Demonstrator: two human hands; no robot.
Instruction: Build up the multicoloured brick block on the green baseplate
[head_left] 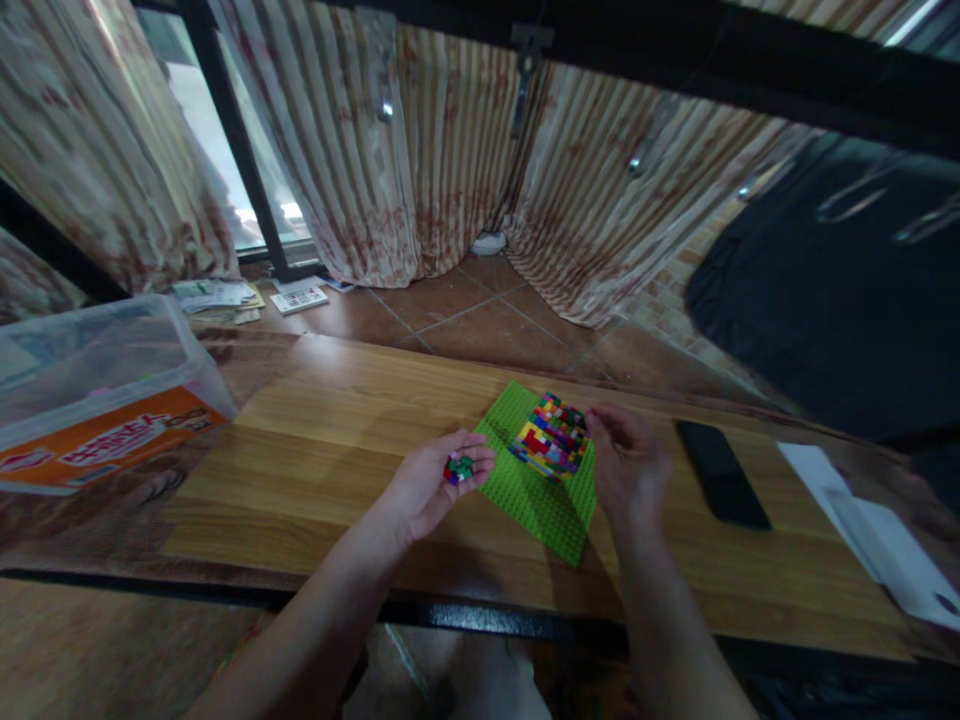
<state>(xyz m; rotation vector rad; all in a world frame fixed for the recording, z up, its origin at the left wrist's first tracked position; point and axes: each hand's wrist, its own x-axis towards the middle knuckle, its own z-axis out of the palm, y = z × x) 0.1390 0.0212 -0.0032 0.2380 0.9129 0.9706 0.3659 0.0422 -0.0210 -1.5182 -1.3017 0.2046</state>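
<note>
A green studded baseplate point(559, 515) lies at an angle on the wooden table, carrying a multicoloured structure of small toy bricks point(551, 440). My left hand point(442, 478) is palm up beside the plate's left edge. Several loose toy bricks point(459, 468), mostly green with some red and blue, rest in its cupped palm. At the structure's right side is my right hand point(630, 455), its thumb and fingertips pinched together close to the bricks. What those fingertips hold, if anything, is too small to make out.
A black phone point(721, 475) lies right of my right hand, with white paper strips point(862, 520) beyond it. At the left stands a clear plastic box point(97, 345) with an orange label. Papers point(217, 297) lie behind it, near the striped curtains point(442, 150).
</note>
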